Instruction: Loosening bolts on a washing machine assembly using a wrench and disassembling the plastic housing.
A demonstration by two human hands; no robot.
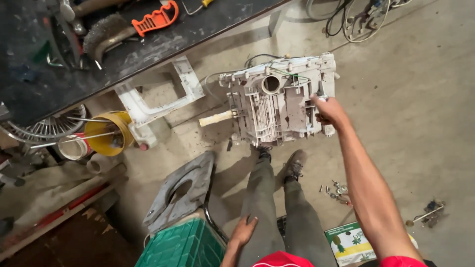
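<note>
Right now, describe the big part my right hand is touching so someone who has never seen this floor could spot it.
On the concrete floor, just beyond the shoes, lies a boxy, grimy white plastic housing. The right hand rests on its right side. Unlike the flat grey plate nearby, it is ribbed, with a round opening near its top.

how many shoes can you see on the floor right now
2: one dark laced shoe touching the dirty white plastic housing, and another dark laced shoe just right of it. None seem hidden.
</note>
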